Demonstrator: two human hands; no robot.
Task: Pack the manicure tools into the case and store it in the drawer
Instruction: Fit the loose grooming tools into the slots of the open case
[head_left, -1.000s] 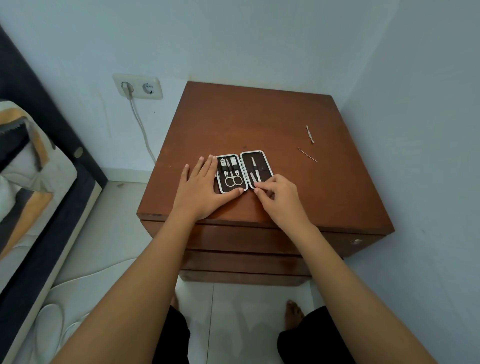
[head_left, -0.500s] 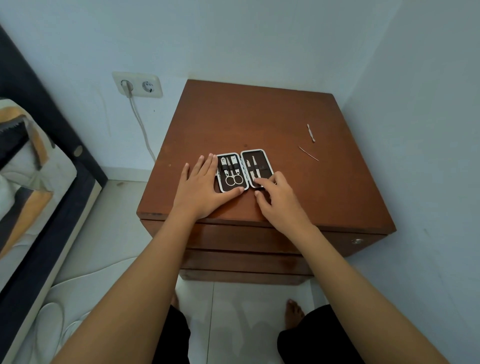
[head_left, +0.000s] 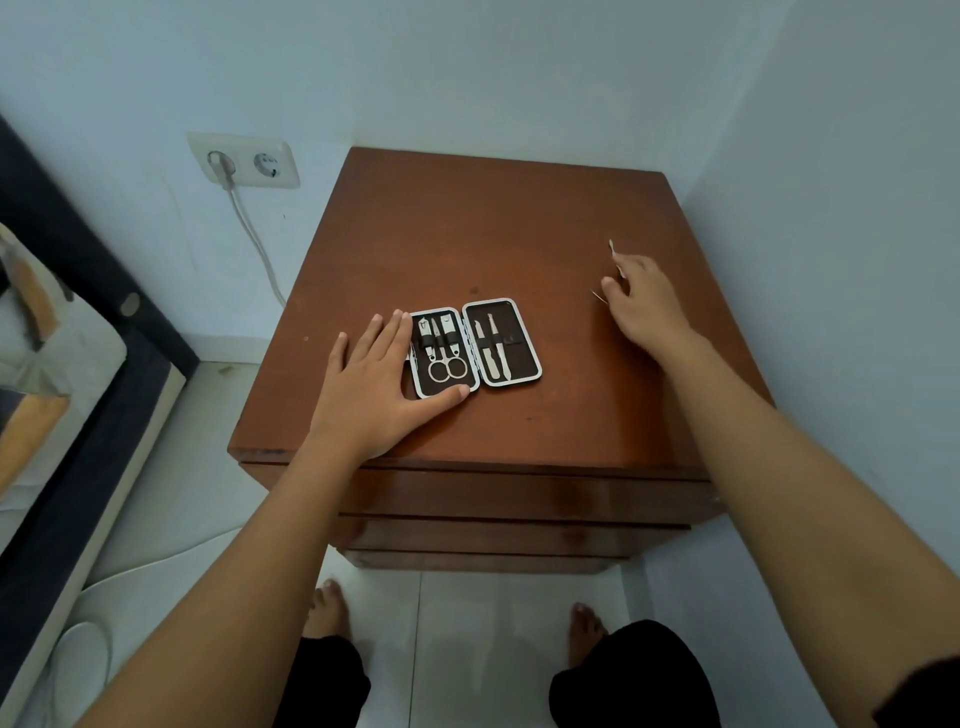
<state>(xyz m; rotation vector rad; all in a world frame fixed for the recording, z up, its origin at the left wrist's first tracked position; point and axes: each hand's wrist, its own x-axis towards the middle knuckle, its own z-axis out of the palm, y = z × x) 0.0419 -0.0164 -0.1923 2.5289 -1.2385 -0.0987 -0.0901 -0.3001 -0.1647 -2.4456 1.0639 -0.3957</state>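
The open manicure case (head_left: 501, 317), brown inside with a white rim, lies flat on the wooden nightstand (head_left: 493, 223). Its left half holds clippers and scissors (head_left: 445, 368); its right half holds two slim tools (head_left: 493, 353). My left hand (head_left: 379, 384) lies flat against the case's left edge, thumb at its front corner. My right hand (head_left: 641, 304) is stretched to the right side of the top, fingertips on two thin loose metal tools: one (head_left: 613, 250) pokes out beyond the fingers, the other (head_left: 597, 296) lies by the thumb. Neither tool is clearly lifted.
Closed drawer fronts (head_left: 519, 499) sit below the nightstand top. Walls close in behind and to the right. A wall socket (head_left: 244, 161) with a white cable is to the left, and a bed (head_left: 52, 364) stands at far left. My bare feet are on the tiled floor (head_left: 467, 623).
My right hand has left the case's right half and moved right and back to the two loose tools. My left hand has stayed on the case.
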